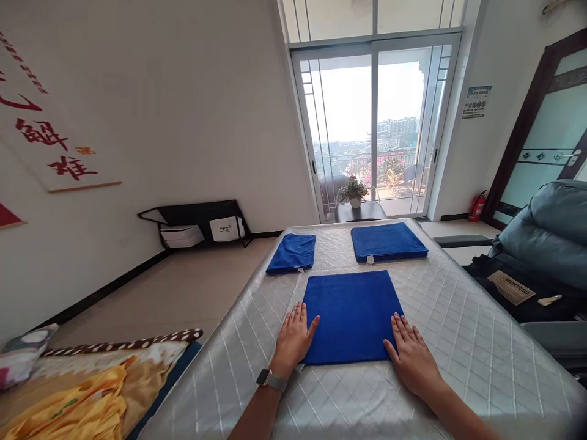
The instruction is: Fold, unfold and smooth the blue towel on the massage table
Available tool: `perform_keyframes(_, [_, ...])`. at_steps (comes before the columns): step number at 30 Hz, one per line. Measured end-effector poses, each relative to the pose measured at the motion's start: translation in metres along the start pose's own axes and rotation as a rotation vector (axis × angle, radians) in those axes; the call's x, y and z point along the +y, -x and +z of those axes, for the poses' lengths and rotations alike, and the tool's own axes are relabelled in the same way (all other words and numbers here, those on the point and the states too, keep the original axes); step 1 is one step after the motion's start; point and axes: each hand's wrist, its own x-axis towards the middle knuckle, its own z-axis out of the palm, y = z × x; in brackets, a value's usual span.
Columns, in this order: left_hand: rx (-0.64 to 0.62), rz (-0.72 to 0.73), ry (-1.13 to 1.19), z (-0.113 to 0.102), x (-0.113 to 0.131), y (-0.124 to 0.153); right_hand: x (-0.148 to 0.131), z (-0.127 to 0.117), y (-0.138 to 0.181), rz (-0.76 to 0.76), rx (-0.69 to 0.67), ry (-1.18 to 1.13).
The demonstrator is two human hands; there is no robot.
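Note:
A blue towel [351, 318] lies flat and smooth in front of me on the table with a silvery quilted cover [458, 342]. My left hand [293, 339] rests along its left edge, fingers stretched out and the thumb over the cloth. Along the right edge lies my right hand [410, 351], also flat, its thumb touching the border. Neither hand grips anything. Farther back are a smaller folded blue cloth [293, 252] on the left and a stack of folded blue towels [387, 240] on the right, both with white labels showing.
A potted plant [354, 190] stands on a dark chair [361, 212] beyond the table, before glass sliding doors. To the right is a grey padded recliner [545, 232]. Yellow bedding [77, 403] lies at lower left; a black rack [197, 215] stands by the wall.

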Motion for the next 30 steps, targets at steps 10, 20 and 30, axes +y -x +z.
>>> perform_keyframes(10, [-0.120,0.385,0.113,-0.033,0.106,0.014,0.004,0.000,0.004,-0.026,-0.015,-0.031])
perform_keyframes(20, [-0.162,0.530,0.267,-0.010,0.208,0.017,0.013,0.016,0.005,-0.117,0.051,0.085])
perform_keyframes(30, [-0.192,0.164,0.062,-0.020,0.076,0.039,0.011,0.015,0.004,-0.076,0.036,-0.015])
